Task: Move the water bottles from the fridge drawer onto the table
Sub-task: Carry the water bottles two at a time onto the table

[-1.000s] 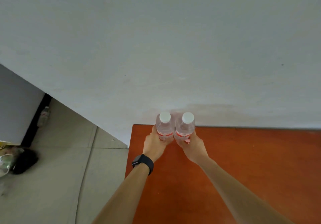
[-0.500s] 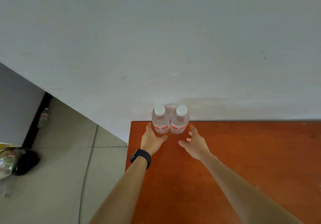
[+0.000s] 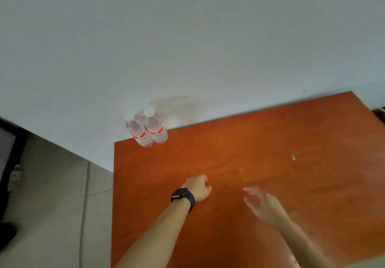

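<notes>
Two clear water bottles with white caps and red-and-white labels stand upright side by side at the far left corner of the orange-brown table (image 3: pixel 270 142), against the wall: the left bottle (image 3: pixel 138 131) and the right bottle (image 3: pixel 155 127), touching each other. My left hand (image 3: pixel 198 187), with a black watch on the wrist, hovers over the table well short of the bottles, fingers curled and holding nothing. My right hand (image 3: pixel 263 204) is beside it, fingers spread and empty.
A plain grey-white wall (image 3: pixel 187 38) runs behind the table. Tiled floor (image 3: pixel 52 205) lies to the left of the table's edge. A small bottle-like object (image 3: pixel 15 174) stands on the floor by a dark edge at far left. A small speck (image 3: pixel 293 157) lies on the table.
Both hands let go of the two bottles, which now stand on the table's far corner. The hands have drawn back toward me, and the view has tilted.
</notes>
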Demonstrator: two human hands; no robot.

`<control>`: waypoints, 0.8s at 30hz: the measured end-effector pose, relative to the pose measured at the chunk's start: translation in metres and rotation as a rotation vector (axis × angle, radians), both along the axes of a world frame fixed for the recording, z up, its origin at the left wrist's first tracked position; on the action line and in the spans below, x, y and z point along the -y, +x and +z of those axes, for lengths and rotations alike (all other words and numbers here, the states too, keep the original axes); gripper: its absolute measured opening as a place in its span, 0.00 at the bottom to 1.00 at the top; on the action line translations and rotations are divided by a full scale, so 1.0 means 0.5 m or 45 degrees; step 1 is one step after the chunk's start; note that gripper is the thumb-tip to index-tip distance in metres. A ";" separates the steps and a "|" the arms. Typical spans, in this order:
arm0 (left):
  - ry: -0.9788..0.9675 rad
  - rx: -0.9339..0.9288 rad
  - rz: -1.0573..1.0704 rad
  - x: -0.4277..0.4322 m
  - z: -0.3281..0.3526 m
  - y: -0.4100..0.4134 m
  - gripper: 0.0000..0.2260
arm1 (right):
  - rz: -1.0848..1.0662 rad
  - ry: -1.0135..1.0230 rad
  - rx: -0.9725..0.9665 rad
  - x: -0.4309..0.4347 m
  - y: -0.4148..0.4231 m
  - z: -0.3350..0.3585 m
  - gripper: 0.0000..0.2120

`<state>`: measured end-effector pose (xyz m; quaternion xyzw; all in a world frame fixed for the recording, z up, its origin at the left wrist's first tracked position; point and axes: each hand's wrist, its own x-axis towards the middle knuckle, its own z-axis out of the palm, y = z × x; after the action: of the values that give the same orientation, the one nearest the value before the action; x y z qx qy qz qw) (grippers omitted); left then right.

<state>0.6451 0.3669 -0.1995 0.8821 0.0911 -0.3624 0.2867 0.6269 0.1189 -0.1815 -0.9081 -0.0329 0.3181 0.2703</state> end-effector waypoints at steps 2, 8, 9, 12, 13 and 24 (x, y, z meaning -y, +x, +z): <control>0.036 0.049 -0.206 0.127 0.019 -0.010 0.22 | -0.113 -0.076 0.082 0.112 -0.058 0.037 0.19; 0.078 0.373 -0.840 0.564 0.114 -0.094 0.18 | -0.583 -0.252 0.341 0.464 -0.304 0.151 0.14; 0.071 0.435 -0.945 0.640 0.136 -0.118 0.18 | -0.674 -0.276 0.385 0.519 -0.355 0.173 0.14; 0.012 0.656 -1.211 0.862 0.206 -0.199 0.16 | -0.949 -0.343 0.528 0.675 -0.516 0.241 0.14; -0.017 0.730 -1.287 0.932 0.233 -0.229 0.15 | -1.041 -0.363 0.565 0.723 -0.573 0.262 0.15; -0.466 1.172 -1.728 1.485 0.481 -0.530 0.16 | -1.672 -0.643 1.009 1.088 -0.990 0.416 0.14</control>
<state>0.3800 -0.3757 0.0408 0.7449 -0.6456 -0.0690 0.1536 0.1318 -0.4253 0.0264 -0.8210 0.4870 -0.2534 0.1569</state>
